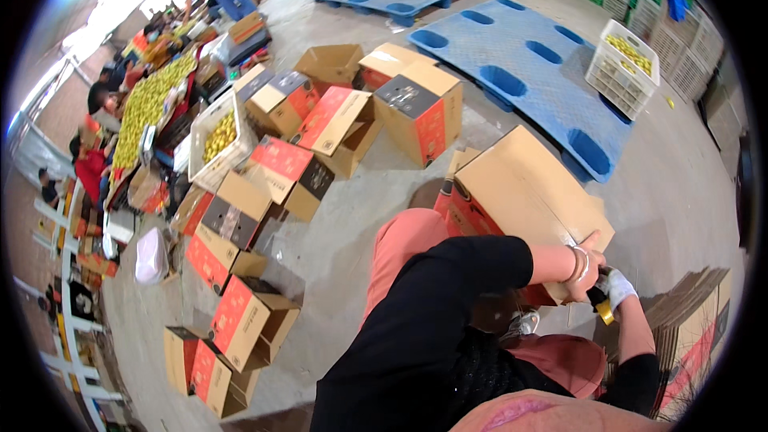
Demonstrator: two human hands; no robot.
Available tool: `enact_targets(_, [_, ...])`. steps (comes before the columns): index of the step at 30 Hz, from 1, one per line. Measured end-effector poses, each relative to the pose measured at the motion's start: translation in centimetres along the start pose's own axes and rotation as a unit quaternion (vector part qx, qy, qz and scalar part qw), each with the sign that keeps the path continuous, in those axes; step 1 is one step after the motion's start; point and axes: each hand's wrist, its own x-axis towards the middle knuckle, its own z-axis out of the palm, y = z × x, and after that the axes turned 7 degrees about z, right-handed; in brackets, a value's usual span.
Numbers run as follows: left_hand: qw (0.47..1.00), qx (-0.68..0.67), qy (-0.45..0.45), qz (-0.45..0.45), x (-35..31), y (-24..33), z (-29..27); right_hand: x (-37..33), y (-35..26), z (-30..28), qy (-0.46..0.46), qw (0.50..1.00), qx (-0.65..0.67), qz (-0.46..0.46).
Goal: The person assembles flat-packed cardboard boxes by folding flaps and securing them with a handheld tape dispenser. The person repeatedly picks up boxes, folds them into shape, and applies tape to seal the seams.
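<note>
at four o'clock the bare left hand [586,274], a pale bracelet [573,266] at its wrist, lies partly open against the near end of a large brown-and-red cardboard carton [524,180] at three o'clock. just beside it, the white-gloved right hand [619,286] appears curled round a black-and-yellow tape dispenser [598,302], though its fingers are partly hidden. flattened brown cardboard sheets [680,304] are stacked near the right forearm. open red-and-brown cartons [240,320] stand at eight o'clock, a flat blue plastic pallet [532,84] at one.
</note>
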Motion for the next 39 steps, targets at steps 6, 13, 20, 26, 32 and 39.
enact_targets(6, [0.849, 0.118, 0.448, -0.255, -14.4, -11.3, 0.8, 1.6, 1.7, -1.9, 0.163, 0.962, 0.167, -0.145])
enact_targets(13, [0.454, -0.597, 0.572, -0.331, -26.5, -12.9, 16.7, 6.9, -2.1, 5.9, 0.091, 0.934, 0.318, -0.135])
enact_targets(20, [0.333, -0.472, 0.747, -0.330, -42.6, -0.8, 12.5, -2.8, -19.7, 21.4, -0.063, 0.889, 0.216, -0.398])
enact_targets(26, [-0.064, -0.071, 0.983, -0.158, -56.3, 8.0, 22.4, -15.4, -25.4, 32.2, -0.271, 0.826, 0.155, -0.470])
enact_targets(32, [0.103, -0.569, 0.738, -0.348, -45.0, -4.8, 27.6, -9.7, -22.0, 24.3, -0.207, 0.864, 0.165, -0.428])
enact_targets(39, [0.616, -0.497, 0.273, -0.546, -32.0, -19.3, 19.0, 3.7, -11.2, 5.2, 0.222, 0.901, 0.202, -0.314])
